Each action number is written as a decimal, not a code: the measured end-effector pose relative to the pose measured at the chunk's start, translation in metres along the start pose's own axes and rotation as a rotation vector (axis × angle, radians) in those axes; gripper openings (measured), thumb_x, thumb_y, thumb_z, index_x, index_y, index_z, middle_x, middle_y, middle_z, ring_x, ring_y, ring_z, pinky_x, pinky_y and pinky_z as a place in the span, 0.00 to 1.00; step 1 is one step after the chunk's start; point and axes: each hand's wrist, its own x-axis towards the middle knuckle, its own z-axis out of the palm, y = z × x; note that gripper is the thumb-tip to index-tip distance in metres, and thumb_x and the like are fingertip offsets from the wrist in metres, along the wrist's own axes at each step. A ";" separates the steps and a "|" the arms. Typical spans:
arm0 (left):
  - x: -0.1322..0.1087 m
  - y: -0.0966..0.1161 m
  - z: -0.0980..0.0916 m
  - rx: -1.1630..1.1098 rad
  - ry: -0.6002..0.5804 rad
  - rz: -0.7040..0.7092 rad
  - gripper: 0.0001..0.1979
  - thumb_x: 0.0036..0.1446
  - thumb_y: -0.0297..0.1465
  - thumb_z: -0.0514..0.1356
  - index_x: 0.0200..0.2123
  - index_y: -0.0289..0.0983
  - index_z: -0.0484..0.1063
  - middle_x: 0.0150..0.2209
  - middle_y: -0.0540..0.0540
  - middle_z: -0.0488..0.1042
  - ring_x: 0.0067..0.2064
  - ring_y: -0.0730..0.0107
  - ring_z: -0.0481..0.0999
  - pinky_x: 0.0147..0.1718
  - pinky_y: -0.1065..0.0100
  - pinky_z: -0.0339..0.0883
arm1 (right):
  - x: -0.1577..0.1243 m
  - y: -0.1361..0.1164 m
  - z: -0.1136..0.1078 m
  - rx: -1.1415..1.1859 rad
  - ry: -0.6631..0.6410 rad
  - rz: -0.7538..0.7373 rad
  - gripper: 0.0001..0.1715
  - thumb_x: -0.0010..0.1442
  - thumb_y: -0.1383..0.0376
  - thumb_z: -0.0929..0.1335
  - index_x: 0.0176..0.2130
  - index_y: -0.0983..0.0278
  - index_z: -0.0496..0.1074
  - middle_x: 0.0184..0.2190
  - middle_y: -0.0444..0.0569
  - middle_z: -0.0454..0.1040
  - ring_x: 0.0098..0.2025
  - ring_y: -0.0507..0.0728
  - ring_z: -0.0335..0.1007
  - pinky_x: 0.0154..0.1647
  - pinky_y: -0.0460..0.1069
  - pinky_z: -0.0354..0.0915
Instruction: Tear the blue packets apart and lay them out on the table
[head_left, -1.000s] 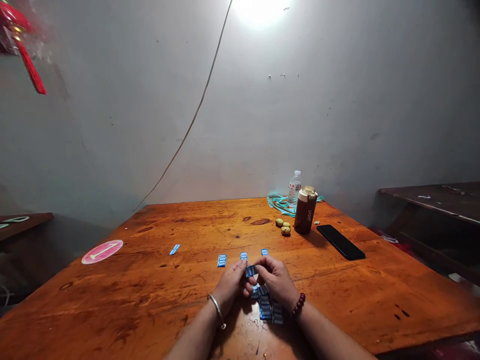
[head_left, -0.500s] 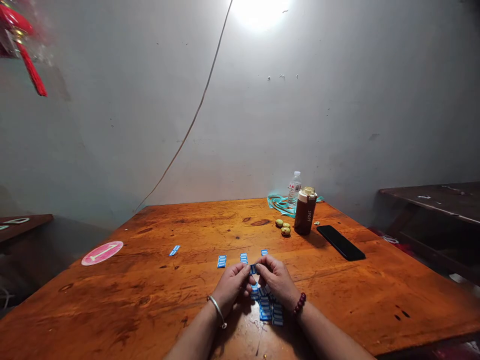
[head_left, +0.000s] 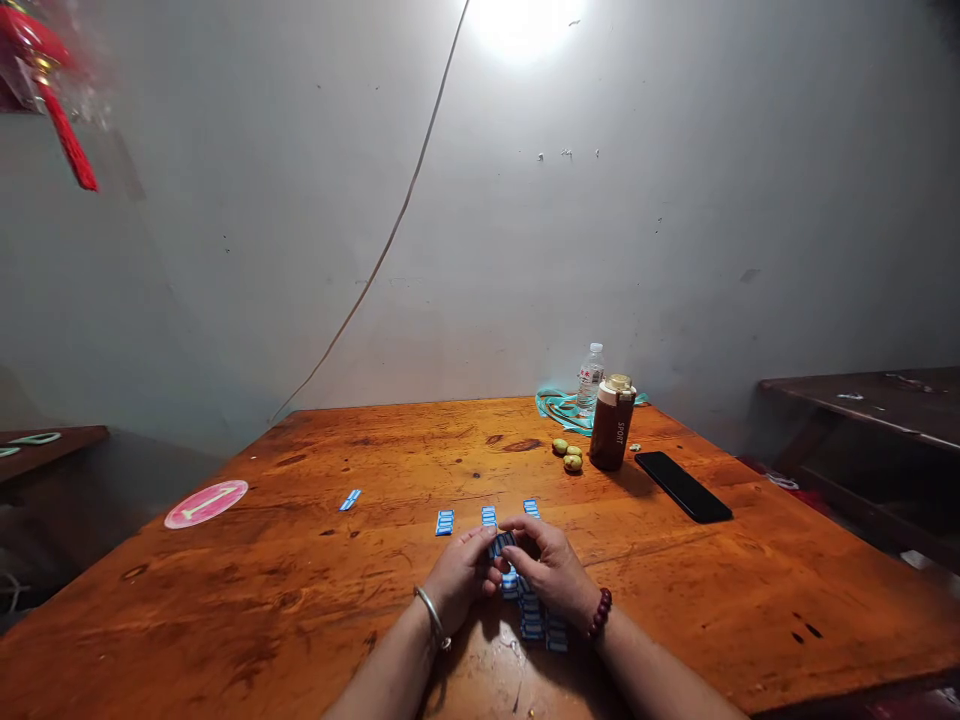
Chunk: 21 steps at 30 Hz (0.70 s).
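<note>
Head view, hands: together above the counter (head_left: 300, 600), left hand (head_left: 457, 580) and right hand (head_left: 556, 574) almost meeting.
Striped piece: a small blue-and-white striped piece (head_left: 502, 545), between both hands, about equally near each.
Fingers: left ones pinch its left side; right thumb and fingers grasp its right side.
Long axis: seemingly crosswise, hand to hand; covered ends leave this uncertain.
Near pile: similar pieces (head_left: 532, 622) on the wearer's side, partly under the right hand.
Far row: left group (head_left: 445, 522), middle group (head_left: 489, 516), right group (head_left: 531, 508), just beyond the fingers.
</note>
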 end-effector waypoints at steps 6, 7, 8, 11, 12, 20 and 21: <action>-0.001 -0.001 0.000 -0.008 -0.006 0.001 0.18 0.46 0.43 0.56 0.30 0.33 0.66 0.18 0.51 0.67 0.16 0.82 0.62 0.13 0.80 0.50 | 0.000 0.000 -0.001 -0.063 0.052 -0.044 0.10 0.55 0.64 0.61 0.34 0.63 0.70 0.27 0.45 0.69 0.29 0.51 0.63 0.30 0.45 0.59; -0.001 -0.001 0.000 -0.008 -0.001 -0.003 0.18 0.46 0.43 0.57 0.31 0.33 0.66 0.18 0.51 0.67 0.16 0.82 0.63 0.13 0.80 0.50 | 0.000 0.001 0.000 -0.033 0.054 -0.019 0.10 0.55 0.63 0.61 0.34 0.63 0.69 0.26 0.45 0.69 0.27 0.51 0.63 0.29 0.45 0.59; -0.001 -0.001 0.000 -0.010 0.009 -0.005 0.17 0.45 0.43 0.57 0.31 0.33 0.66 0.18 0.51 0.68 0.16 0.82 0.63 0.14 0.80 0.50 | 0.001 0.003 0.001 0.003 0.067 0.013 0.10 0.54 0.62 0.61 0.34 0.63 0.69 0.24 0.44 0.68 0.26 0.50 0.62 0.27 0.44 0.59; -0.001 0.001 0.001 -0.026 0.027 -0.001 0.16 0.46 0.42 0.57 0.30 0.33 0.66 0.19 0.51 0.69 0.17 0.82 0.64 0.15 0.80 0.52 | 0.003 0.006 0.004 0.152 0.119 0.120 0.10 0.51 0.60 0.64 0.33 0.64 0.67 0.22 0.42 0.66 0.23 0.49 0.61 0.23 0.43 0.58; -0.002 0.001 0.002 -0.028 0.021 0.002 0.16 0.46 0.42 0.57 0.30 0.33 0.66 0.20 0.50 0.69 0.17 0.82 0.64 0.15 0.80 0.53 | 0.004 0.007 0.004 0.214 0.128 0.159 0.10 0.50 0.59 0.65 0.31 0.64 0.66 0.22 0.42 0.66 0.22 0.49 0.61 0.23 0.43 0.58; -0.010 0.010 0.005 -0.021 -0.122 0.021 0.15 0.47 0.38 0.59 0.34 0.31 0.70 0.29 0.44 0.72 0.25 0.80 0.69 0.22 0.79 0.61 | 0.009 0.008 -0.006 0.538 0.119 0.379 0.15 0.44 0.58 0.69 0.24 0.66 0.63 0.15 0.38 0.63 0.16 0.46 0.57 0.19 0.42 0.55; -0.011 0.010 0.005 -0.019 -0.129 0.027 0.14 0.47 0.36 0.60 0.33 0.31 0.70 0.29 0.44 0.72 0.25 0.81 0.69 0.22 0.80 0.61 | 0.009 0.008 -0.007 0.556 0.109 0.387 0.15 0.44 0.58 0.69 0.25 0.66 0.63 0.15 0.38 0.63 0.16 0.46 0.57 0.19 0.42 0.55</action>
